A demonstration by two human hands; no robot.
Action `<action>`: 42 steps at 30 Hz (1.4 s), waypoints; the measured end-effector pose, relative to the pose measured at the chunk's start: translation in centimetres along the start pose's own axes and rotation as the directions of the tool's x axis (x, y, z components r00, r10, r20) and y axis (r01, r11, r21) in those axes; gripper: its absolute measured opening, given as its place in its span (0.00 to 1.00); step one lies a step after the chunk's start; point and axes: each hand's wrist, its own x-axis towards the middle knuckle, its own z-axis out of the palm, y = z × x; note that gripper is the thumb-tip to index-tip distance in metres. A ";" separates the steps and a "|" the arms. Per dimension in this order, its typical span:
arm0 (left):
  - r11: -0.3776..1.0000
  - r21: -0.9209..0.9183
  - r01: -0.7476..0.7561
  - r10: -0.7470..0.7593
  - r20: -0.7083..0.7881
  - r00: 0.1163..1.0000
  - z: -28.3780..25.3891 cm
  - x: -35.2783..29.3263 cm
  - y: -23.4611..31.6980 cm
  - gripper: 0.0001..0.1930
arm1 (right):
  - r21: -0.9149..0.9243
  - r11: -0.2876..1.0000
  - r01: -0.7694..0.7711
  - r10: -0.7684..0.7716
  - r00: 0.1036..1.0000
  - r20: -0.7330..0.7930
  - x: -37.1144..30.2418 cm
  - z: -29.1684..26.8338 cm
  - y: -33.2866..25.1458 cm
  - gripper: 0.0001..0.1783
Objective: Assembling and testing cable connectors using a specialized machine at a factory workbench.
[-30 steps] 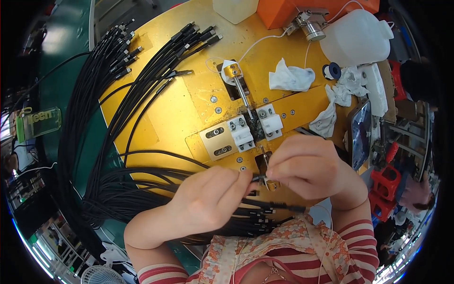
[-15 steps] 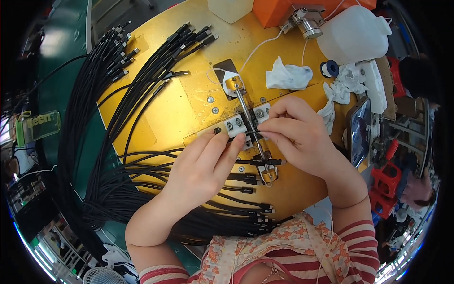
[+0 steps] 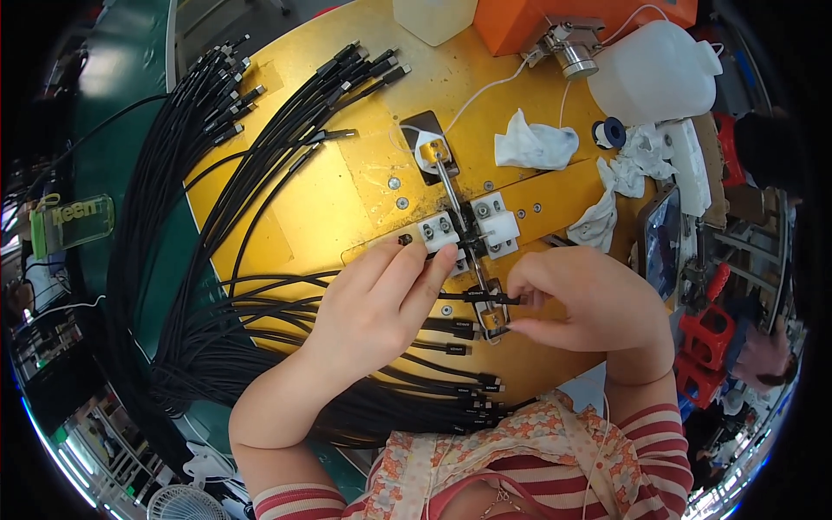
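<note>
One left hand (image 3: 368, 293) by white block (image 3: 438, 230), grip unclear | right hand (image 3: 585, 299) parted, tabletop (image 3: 546, 368) room nearside

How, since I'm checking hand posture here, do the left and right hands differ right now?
Place: the left hand is at the left white block; the right hand is lower in the picture, by a black cable connector.
Pose: the left hand's thumb and fingers sit close together; the right hand's thumb is parted from its curled fingers.
Both are bare. Whether the right touches the connector is unclear.
</note>
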 end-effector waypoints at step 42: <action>0.994 -0.079 -0.077 0.064 -0.154 0.986 0.0 -0.3 -1.2 0.24 | -0.088 0.938 0.336 -0.338 0.821 -0.460 2.0 2.2 2.1 0.09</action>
